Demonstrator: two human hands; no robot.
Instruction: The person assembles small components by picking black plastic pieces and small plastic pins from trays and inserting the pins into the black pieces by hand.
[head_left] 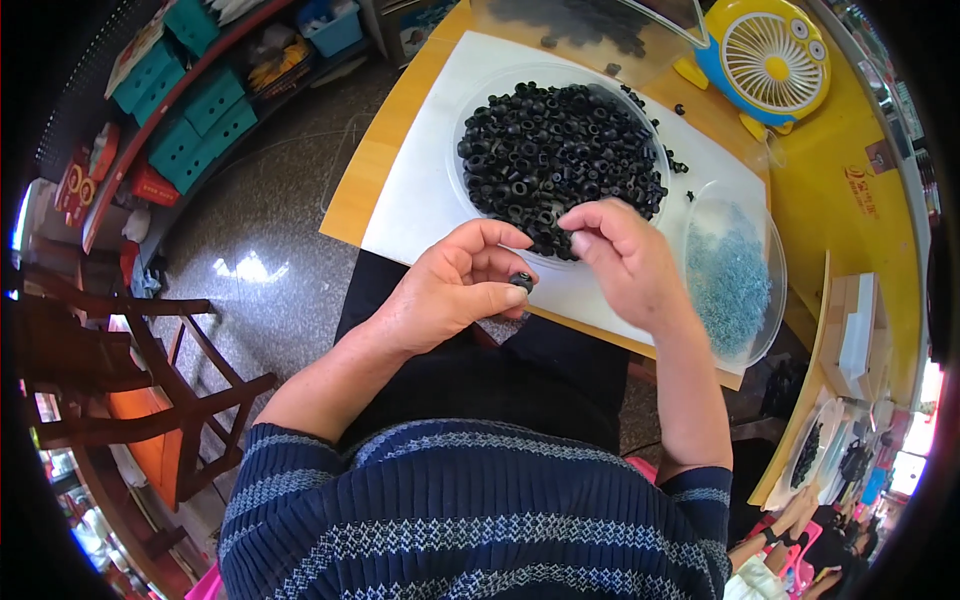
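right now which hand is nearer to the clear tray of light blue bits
Right. The right hand is just left of the clear tray, by the black pieces; the left hand is farther left, holding a small dark piece.

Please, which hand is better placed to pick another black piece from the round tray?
Probably the right hand: it is nearer the heaped black pieces in the round tray, though whether it holds something is unclear. The left hand already holds a black piece.

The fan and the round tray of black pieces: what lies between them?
In the head view, a few loose black pieces and some tabletop show between the tray and the fan.
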